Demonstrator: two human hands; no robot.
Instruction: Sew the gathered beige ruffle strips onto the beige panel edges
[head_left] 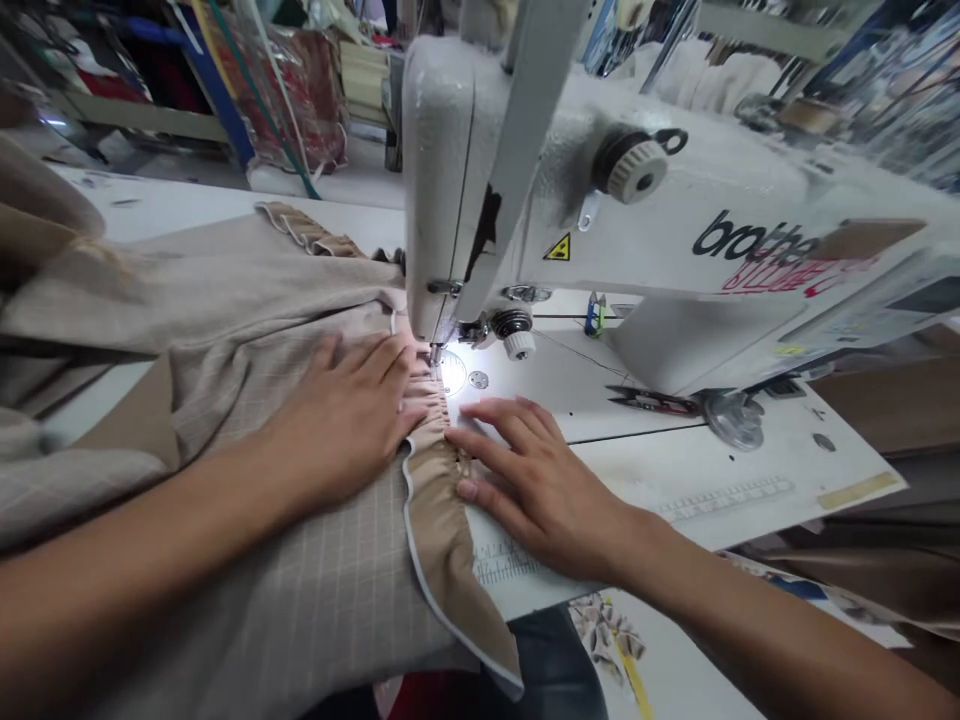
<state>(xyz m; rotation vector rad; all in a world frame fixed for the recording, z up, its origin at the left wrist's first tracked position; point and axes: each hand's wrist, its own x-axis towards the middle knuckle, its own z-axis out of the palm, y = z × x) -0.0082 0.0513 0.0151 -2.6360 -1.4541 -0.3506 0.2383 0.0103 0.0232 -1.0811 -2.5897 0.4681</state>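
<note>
A gathered tan ruffle (439, 510) runs along the edge of a checked beige fabric (247, 560), its long axis pointing from about 5 o'clock up to 11 o'clock, its far end under the presser foot (442, 345) of a white Brother sewing machine (600, 190). The left hand (341, 420) lies open and flat on the cloth, fingertips against the gathers. The right hand (536, 490), also open, rests on the ruffle's edge and the surface (675, 480). Neither hand clamps anything. Glare around the needle seems to hide the stitching point.
</note>
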